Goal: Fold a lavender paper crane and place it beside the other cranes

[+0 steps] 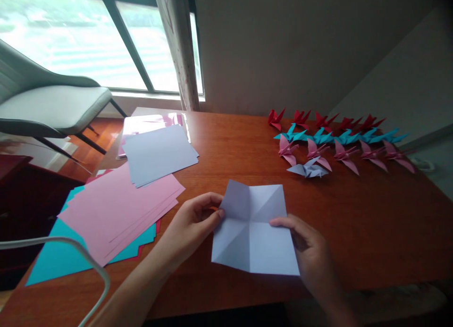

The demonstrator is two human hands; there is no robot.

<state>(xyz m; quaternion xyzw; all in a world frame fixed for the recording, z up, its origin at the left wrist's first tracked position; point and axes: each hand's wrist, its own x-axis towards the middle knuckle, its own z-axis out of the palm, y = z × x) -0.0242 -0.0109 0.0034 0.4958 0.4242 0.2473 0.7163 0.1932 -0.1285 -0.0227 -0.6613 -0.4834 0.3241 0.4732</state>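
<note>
A creased square of pale lavender paper point(253, 230) lies partly lifted on the wooden table point(371, 223) in front of me. My left hand point(193, 223) pinches its left edge between thumb and fingers. My right hand point(304, 244) rests on the sheet's right side, fingers curled over the edge and gripping it. The paper shows diagonal and cross fold lines. A finished lavender paper crane point(308, 169) sits just beyond the sheet.
Rows of folded cranes stand at the back right: red point(320, 119), teal point(339, 137) and pink point(345, 155). Stacks of lavender point(159, 152), pink point(116, 209) and teal sheets point(53, 258) lie at the left. A grey chair point(53, 105) stands by the window; a white cable point(95, 270) hangs at the lower left.
</note>
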